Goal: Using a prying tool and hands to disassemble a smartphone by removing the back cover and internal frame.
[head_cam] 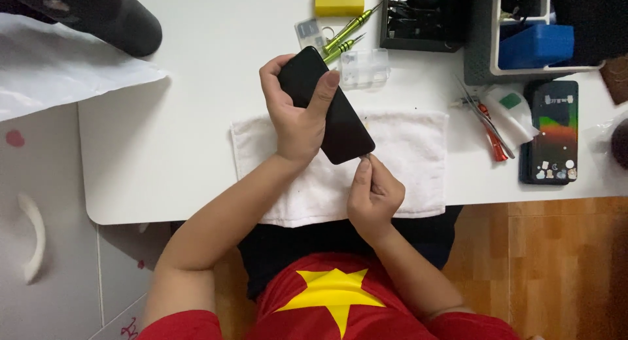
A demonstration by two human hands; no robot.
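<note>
Head view:
Left hand (pixel 297 121): grip wrapped round the upper half of a black phone (pixel 330 111), thumb on one long edge, fingers pressed on the other; it holds the phone tilted above the towel (pixel 418 157).
Right hand (pixel 373 196): grip pinched on a thin metal tool (pixel 366 158) whose tip touches the phone's lower corner, just below the left grip.
Phone: in the air over the towel, dark face up, lower end toward the body.
Beyond the left grip: two green screwdrivers (pixel 345 36), a clear parts box (pixel 364 67), a yellow block (pixel 339 0).
Right of both grips: tweezers (pixel 487 121) and a second phone (pixel 549 132) on the bench (pixel 170 131).
Doing it well: I judge that a steady left hold and a shallow tool angle with light pressure at the seam would serve best; a slip could scratch the phone.
</note>
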